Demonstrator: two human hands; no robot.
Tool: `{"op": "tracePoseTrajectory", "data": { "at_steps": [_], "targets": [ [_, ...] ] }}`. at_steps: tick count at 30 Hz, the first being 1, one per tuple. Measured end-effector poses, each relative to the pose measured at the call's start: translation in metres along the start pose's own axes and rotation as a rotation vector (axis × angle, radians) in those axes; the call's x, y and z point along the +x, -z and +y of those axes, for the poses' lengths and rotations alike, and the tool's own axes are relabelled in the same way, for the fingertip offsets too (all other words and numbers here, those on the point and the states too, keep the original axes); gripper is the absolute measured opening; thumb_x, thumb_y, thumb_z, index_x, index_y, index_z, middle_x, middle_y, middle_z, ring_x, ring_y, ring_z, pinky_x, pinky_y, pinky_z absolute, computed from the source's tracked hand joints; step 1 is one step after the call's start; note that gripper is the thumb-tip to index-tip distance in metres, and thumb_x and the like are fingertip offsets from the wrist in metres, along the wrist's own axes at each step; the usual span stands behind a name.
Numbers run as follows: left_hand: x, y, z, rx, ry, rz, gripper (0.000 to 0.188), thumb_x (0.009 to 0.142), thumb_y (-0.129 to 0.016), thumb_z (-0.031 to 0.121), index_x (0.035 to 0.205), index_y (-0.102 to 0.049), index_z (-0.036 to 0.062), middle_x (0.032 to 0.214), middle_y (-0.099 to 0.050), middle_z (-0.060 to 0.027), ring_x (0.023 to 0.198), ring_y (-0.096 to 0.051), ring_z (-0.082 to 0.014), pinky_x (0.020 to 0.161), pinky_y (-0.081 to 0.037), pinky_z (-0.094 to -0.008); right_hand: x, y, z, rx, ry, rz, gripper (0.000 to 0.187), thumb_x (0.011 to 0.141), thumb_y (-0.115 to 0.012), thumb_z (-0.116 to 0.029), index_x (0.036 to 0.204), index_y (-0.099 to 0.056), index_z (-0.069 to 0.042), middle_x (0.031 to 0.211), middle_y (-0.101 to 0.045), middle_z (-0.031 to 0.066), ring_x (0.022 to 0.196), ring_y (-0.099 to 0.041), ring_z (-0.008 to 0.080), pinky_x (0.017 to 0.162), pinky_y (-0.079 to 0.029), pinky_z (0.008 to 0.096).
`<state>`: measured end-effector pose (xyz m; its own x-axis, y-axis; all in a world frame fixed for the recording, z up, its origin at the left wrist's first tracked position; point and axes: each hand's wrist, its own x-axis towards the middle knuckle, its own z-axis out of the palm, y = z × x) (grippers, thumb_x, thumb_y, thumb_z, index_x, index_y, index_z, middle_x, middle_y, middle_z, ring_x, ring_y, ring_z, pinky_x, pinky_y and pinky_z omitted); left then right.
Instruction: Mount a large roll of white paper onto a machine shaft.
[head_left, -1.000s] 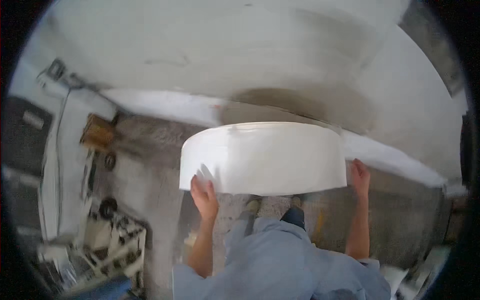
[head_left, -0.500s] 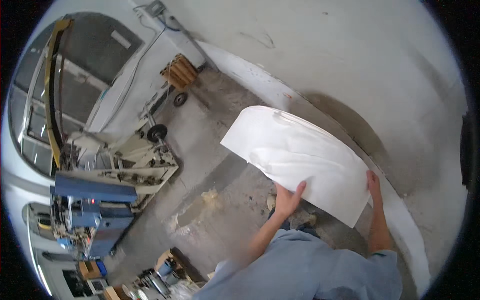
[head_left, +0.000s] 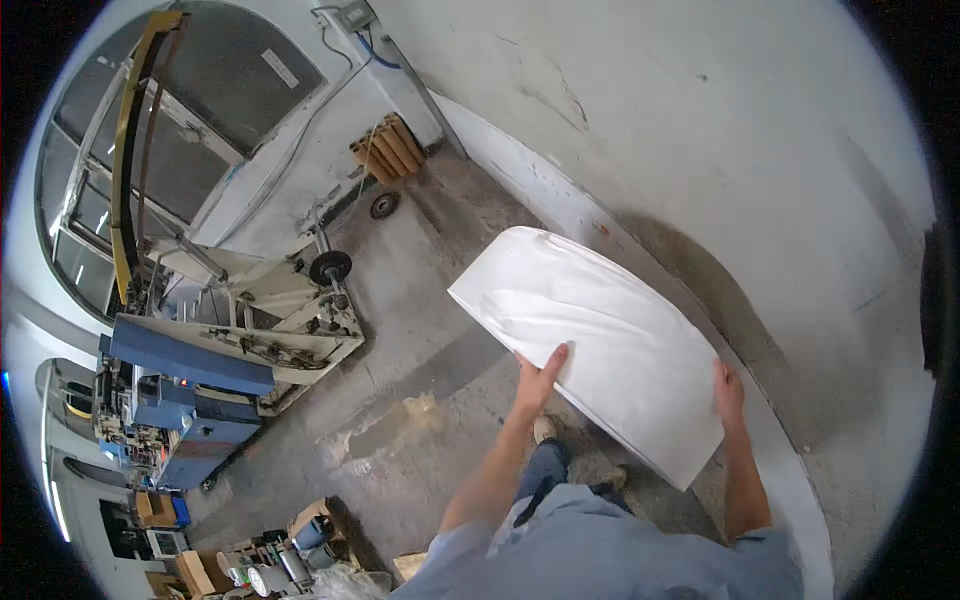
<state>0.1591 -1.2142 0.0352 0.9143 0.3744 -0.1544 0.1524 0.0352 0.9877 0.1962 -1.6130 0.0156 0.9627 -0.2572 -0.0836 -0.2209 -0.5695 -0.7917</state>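
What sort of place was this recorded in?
Probably a workshop or small factory floor, judging by the blue-and-cream machine, the stack of brown cardboard tubes and the stained concrete floor.

Your head-worn camera, the left of two fisheyes, points down over your shirt [head_left: 610, 548]. Your left hand [head_left: 538, 380] and right hand [head_left: 730, 396] lie nearer the lens than the machine [head_left: 190, 358] at left. Straight edges bend toward the rim.

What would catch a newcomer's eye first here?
Most striking is the large white bundle, right of centre, with the left hand at its near edge and the right hand at its right end. Next come the blue-and-cream machine at left and brown tubes upper left of centre.
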Motion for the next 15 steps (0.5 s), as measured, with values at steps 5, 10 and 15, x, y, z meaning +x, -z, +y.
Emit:
{"op": "tracePoseTrajectory", "data": {
  "at_steps": [5,10,15],
  "targets": [
    [0.089,0.042,0.028,-0.128,0.088,-0.072,0.086,0.082,-0.074,0.038,0.138,-0.028,-0.0075,0.13,-0.049,-0.019,0.117,-0.049,-0.028,0.102,-0.037,-0.0341,0.036,-0.038,-0.054,-0.266,0.187,-0.003,0.05,0.097,-0.045,-0.044,0.106,-0.059,0.003,0.102,-0.061,0.0224,0.097,-0.058,0.0363,0.087,-0.044,0.0409],
    [0.18,0.111,0.042,-0.067,0.31,-0.016,0.074,0.084,-0.062,0.051,0.134,-0.047,-0.0019,0.134,-0.051,-0.0166,0.122,-0.049,-0.0252,0.1,-0.04,-0.0379,0.053,-0.117,-0.172,-0.291,0.229,0.11,0.044,0.095,-0.052,-0.04,0.11,-0.058,0.001,0.103,-0.062,0.0229,0.098,-0.058,0.0384,0.087,-0.044,0.0433],
    [0.279,0.192,0.042,-0.066,0.409,0.067,0.076,0.089,-0.047,0.062,0.137,-0.049,0.0026,0.138,-0.049,-0.0164,0.131,-0.041,-0.0264,0.102,-0.037,-0.0448,0.081,-0.2,-0.286,-0.125,0.273,0.113,0.051,0.091,-0.059,-0.036,0.128,-0.049,-0.002,0.12,-0.058,0.0228,0.113,-0.056,0.0348,0.096,-0.042,0.0417]
  ]
}}
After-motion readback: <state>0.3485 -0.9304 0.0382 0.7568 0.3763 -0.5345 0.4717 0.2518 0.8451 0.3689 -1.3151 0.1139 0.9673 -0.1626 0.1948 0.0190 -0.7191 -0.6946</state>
